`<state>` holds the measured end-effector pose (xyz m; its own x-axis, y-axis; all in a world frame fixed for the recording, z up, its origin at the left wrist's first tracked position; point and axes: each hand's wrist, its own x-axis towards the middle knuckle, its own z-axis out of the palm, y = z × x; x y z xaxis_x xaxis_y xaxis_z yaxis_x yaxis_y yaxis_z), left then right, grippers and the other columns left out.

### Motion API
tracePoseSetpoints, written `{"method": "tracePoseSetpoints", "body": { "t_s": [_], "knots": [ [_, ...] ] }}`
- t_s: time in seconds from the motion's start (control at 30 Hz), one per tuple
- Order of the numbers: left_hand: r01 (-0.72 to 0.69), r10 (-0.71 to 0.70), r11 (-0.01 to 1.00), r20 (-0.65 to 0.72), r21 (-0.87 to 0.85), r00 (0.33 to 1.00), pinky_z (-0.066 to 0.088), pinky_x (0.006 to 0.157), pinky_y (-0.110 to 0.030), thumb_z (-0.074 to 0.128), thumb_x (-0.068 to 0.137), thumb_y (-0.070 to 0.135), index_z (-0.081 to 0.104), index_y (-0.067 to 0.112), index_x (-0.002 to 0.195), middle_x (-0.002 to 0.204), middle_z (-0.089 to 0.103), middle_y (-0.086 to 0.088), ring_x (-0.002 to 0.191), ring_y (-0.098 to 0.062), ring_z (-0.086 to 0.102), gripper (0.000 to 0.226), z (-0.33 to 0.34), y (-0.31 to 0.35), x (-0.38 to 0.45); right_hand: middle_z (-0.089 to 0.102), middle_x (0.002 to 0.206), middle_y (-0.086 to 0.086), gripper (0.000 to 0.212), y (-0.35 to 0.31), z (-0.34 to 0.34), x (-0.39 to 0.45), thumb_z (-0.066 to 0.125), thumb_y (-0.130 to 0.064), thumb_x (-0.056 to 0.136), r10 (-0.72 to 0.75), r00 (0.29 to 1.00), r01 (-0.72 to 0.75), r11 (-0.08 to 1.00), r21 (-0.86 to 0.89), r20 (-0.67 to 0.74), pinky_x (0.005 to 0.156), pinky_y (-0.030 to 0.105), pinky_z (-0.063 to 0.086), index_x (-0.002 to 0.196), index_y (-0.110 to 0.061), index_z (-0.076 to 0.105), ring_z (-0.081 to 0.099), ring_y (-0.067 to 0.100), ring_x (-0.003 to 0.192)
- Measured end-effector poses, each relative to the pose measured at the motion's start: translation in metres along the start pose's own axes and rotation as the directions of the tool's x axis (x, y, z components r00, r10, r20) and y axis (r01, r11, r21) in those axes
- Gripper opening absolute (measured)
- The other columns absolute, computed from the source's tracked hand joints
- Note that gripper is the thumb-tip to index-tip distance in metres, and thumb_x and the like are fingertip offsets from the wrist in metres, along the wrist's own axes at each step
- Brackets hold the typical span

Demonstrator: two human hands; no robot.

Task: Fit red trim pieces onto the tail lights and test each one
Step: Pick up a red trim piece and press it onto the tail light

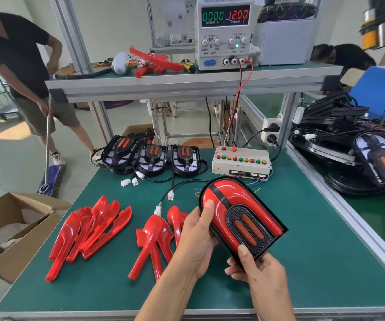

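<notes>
I hold a tail light [235, 212] with red trim fitted on both sides, tilted above the green table [302, 262]. My left hand [196, 237] grips its left edge, thumb pressing on the red trim. My right hand [256, 272] grips its near end, thumb on the black grille. Its black cable [175, 187] runs left to a white connector. Two piles of loose red trim pieces lie on the table: one pile [89, 230] at the left, another pile [156, 239] beside my left hand. Three bare tail lights [152, 156] stand at the back.
A test box with coloured buttons [241, 162] sits behind the held light. A power supply [225, 31] on the upper shelf reads 0.000 and 12.00. A cardboard box [13, 230] stands at the left. More black tail lights [360, 154] are stacked at the right. A person mops at the left.
</notes>
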<state>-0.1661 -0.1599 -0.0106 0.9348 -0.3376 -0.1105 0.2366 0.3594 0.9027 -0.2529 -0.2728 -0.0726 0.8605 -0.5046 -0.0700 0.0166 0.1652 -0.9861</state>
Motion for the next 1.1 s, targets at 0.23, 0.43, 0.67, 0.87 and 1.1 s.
{"method": "tracePoseSetpoints", "body": {
  "t_s": [0.23,0.43,0.67,0.87,1.1],
  "knots": [
    [0.082,-0.089,0.987,-0.044,-0.14,0.995,0.051,0.101,-0.045,0.053,0.093,0.056,0.062,0.011,0.133,0.126,0.071,-0.012,0.12,-0.025,0.066,0.061,0.007,-0.0001,0.0011,0.077,0.075,0.015,0.059,0.0062,0.0001,0.0012,0.076,-0.054,0.065,-0.008,1.0,0.008,1.0,-0.029,0.002,0.055,0.025,0.059,0.094,-0.003,0.068,0.076,0.033,0.066],
    [0.075,-0.09,0.986,-0.095,-0.152,0.991,0.05,0.105,-0.053,0.06,0.095,0.047,0.067,0.004,0.125,0.119,0.072,-0.018,0.115,-0.031,0.068,0.052,0.0053,-0.0003,0.0034,0.077,0.076,0.015,0.056,0.0068,0.0003,0.0018,0.077,-0.053,0.067,-0.013,1.0,0.013,0.999,-0.029,0.003,0.055,0.026,0.059,0.095,-0.005,0.069,0.076,0.034,0.067],
    [0.069,-0.09,0.979,-0.102,-0.189,0.991,0.049,0.106,-0.053,0.059,0.098,0.041,0.067,0.001,0.124,0.119,0.072,-0.019,0.115,-0.031,0.068,0.048,0.0059,0.0011,0.0042,0.077,0.076,0.015,0.053,0.0101,0.0008,0.003,0.077,-0.05,0.069,-0.022,1.0,0.022,0.999,-0.044,-0.001,0.061,0.035,0.058,0.096,-0.005,0.069,0.076,0.033,0.067],
    [0.065,-0.078,0.988,-0.09,-0.141,0.993,0.05,0.104,-0.055,0.057,0.098,0.043,0.068,0.003,0.121,0.116,0.074,-0.017,0.111,-0.031,0.07,0.047,0.0063,0.0022,0.0025,0.077,0.076,0.016,0.051,0.0101,-0.0001,0.0026,0.077,-0.05,0.07,-0.027,1.0,0.027,0.999,-0.035,0.002,0.055,0.027,0.059,0.096,-0.006,0.07,0.076,0.035,0.066],
    [0.112,-0.124,0.981,-0.068,-0.161,0.99,0.049,0.105,-0.048,0.061,0.088,0.06,0.068,0.011,0.128,0.123,0.072,-0.013,0.116,-0.026,0.068,0.063,0.0092,0.002,0.0026,0.077,0.076,0.015,0.054,0.0089,0.0012,0.0037,0.077,-0.051,0.068,-0.023,1.0,0.023,0.999,-0.045,0.005,0.056,0.027,0.059,0.095,-0.005,0.069,0.076,0.034,0.067]
  ]
}}
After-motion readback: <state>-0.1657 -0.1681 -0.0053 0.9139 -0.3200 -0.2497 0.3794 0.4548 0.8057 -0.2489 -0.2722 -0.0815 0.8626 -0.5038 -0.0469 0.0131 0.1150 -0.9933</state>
